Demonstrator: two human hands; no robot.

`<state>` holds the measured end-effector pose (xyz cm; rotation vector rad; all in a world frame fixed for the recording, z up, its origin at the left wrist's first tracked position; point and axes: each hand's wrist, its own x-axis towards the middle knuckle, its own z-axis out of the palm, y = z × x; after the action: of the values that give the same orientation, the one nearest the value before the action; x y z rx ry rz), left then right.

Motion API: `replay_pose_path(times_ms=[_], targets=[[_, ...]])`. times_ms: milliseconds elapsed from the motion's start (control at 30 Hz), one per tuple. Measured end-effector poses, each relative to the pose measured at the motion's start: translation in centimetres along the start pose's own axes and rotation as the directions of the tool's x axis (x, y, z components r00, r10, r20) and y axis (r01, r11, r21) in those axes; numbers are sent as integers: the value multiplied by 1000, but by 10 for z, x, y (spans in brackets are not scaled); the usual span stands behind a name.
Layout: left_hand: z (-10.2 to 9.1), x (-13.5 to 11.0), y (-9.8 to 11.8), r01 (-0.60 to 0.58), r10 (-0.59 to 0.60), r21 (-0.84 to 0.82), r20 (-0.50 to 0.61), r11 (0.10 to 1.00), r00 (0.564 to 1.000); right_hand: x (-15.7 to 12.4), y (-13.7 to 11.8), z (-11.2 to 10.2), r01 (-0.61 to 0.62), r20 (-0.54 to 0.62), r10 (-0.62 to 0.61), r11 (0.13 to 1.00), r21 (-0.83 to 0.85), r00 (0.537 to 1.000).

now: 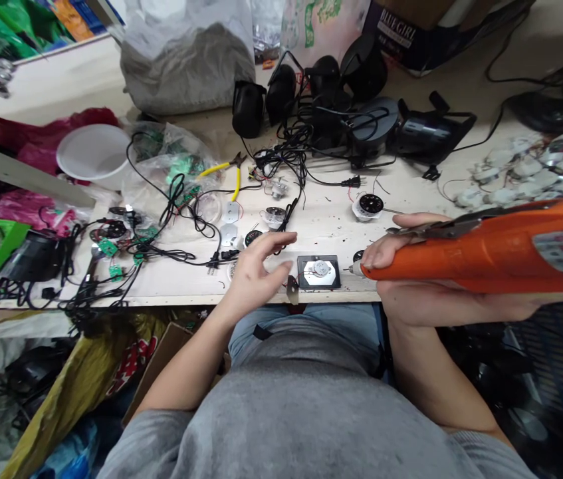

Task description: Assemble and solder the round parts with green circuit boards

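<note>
My right hand [413,279] is wrapped around an orange electric screwdriver [480,256], its tip pointing left toward a small square black plate [318,272] with a round white part at its centre, lying at the table's front edge. My left hand [256,269] hovers just left of that plate, fingers spread and slightly curled, holding nothing. A small metal disc [292,290] stands at the table edge below the left thumb.
Black cables [181,226], green circuit boards [108,247] and yellow-handled pliers [226,171] litter the table's left half. Black lamp housings [341,86] stand at the back. A pile of white round parts [520,169] lies far right. A white bowl [92,154] sits at left.
</note>
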<state>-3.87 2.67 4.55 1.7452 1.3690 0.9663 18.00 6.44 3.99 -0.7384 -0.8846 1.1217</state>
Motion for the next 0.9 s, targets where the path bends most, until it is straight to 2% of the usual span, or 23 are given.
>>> replay_pose_path(times_ms=[100,200,267,400,667,900], targets=[[24,-3,5,-86,77,217,50,972,996,-3,2,7,144,7,-144,990,13,990],[44,-1,2,-94,51,362,126,927,991,-4,5,10,125,76,-127,992,25,989],[50,3,-3,-69,0,398,172,915,985,-3,6,10,102,128,-101,995,-4,987],[51,10,-14,-39,-38,365,203,930,979,-3,8,10,92,140,-80,992,-83,987],[49,14,-21,-79,28,235,211,969,977,-4,12,16,108,119,-101,993,-52,988],[46,16,-20,-79,26,218,236,973,971,-1,16,12,118,188,-108,992,-44,976]])
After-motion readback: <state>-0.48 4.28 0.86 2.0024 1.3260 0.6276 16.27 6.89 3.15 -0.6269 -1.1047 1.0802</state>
